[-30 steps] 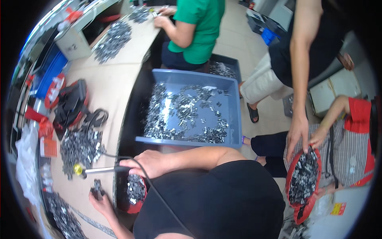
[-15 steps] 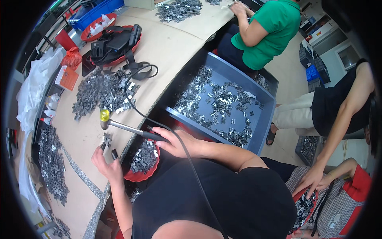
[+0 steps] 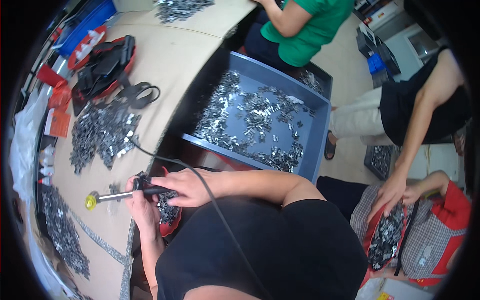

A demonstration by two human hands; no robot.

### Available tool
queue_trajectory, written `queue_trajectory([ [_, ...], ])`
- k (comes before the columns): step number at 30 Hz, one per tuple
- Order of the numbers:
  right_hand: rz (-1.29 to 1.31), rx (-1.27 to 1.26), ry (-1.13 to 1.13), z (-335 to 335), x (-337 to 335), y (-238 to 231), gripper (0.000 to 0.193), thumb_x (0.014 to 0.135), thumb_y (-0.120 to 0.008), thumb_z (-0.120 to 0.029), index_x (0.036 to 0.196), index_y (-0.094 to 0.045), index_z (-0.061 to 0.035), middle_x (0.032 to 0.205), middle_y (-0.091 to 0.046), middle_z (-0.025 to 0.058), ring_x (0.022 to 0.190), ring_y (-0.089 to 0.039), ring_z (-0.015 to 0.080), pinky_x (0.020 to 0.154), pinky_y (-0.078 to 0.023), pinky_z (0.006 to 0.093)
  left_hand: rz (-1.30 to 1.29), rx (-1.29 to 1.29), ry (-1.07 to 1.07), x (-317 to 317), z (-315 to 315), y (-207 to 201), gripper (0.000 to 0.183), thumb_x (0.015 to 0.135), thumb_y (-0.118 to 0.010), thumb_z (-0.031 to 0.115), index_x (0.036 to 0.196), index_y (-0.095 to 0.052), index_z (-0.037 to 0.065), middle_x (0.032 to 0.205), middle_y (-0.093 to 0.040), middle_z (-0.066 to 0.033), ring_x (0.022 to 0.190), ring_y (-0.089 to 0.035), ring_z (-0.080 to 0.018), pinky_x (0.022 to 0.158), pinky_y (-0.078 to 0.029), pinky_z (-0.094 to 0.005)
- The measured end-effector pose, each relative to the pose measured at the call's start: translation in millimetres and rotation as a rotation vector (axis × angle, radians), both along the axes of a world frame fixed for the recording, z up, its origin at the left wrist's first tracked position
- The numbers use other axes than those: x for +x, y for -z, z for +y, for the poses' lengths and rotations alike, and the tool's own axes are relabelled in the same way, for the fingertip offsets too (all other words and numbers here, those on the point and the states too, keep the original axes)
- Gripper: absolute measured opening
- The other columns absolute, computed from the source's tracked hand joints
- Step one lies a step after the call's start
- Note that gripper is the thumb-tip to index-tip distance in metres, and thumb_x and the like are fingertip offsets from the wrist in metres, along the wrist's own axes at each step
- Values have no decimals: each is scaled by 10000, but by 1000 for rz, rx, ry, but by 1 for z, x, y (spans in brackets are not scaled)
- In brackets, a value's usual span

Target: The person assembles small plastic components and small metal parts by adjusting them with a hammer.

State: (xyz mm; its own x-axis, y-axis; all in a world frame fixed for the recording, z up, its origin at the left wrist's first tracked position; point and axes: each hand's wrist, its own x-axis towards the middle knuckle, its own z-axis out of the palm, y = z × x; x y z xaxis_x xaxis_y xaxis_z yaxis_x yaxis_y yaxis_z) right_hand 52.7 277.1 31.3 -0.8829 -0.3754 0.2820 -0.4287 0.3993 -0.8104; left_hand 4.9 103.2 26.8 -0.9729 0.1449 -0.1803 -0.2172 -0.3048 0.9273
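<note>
My right hand point(image 3: 186, 186) is closed round the dark handle of a small hammer point(image 3: 111, 197). Its yellow-tipped head points left over the table. My left hand point(image 3: 143, 209) is closed on a small dark metal part point(image 3: 142, 179), right beside the hammer's shaft. The fingertips of both hands meet around that part, so how much each one grips is partly hidden. Below the hands, a red bowl point(image 3: 171, 229) of small metal parts is half covered by my arms. A blurred small part point(image 3: 114, 188) lies on the table behind the hammer shaft.
Piles of dark metal parts point(image 3: 102, 132) cover stretches of the table point(image 3: 172, 50). A large grey bin point(image 3: 320, 135) of parts stands to the right. A black cable point(image 3: 220, 210) hangs across my view. One person in green point(image 3: 315, 35) sits beyond; others handle a red container point(image 3: 367, 235) at right.
The hammer has swung down and left, its head now lower over the table. My hands have come together at the dark part. The whole view has shifted somewhat.
</note>
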Motion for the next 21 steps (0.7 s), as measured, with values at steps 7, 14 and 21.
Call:
queue_trajectory([
  [7, -374, 126, 1219, 205, 87, 160, 303, 794, -531, -192, 1034, -576, -12, 1036, -565, 181, 996, -515, 323, 855, -410, 377, 133, -217, -211, -23, -37, -4, 272, 879, -374, 137, 1081, -480, -11, 718, -553, -89, 459, -445, -98, 392, -343, -189],
  [14, -1143, 412, 1721, 225, 139, 213, 543, 851, -410, -457, 1344, -310, -250, 1384, -249, 166, 1244, -249, 390, 971, -268, 550, 196, -386, -164, -27, -66, 27, 278, 864, -388, 176, 1032, -482, -24, 707, -545, -87, 457, -442, -92, 400, -343, -184],
  [21, -1140, 35, 1297, 167, -5, 205, 614, 836, -461, -405, 1342, -276, -111, 1365, -202, 249, 1215, -263, 451, 1003, -253, 512, 170, -408, -104, -24, -72, 43, 280, 909, -400, 225, 1042, -476, -10, 689, -532, -82, 457, -435, -87, 404, -337, -187],
])
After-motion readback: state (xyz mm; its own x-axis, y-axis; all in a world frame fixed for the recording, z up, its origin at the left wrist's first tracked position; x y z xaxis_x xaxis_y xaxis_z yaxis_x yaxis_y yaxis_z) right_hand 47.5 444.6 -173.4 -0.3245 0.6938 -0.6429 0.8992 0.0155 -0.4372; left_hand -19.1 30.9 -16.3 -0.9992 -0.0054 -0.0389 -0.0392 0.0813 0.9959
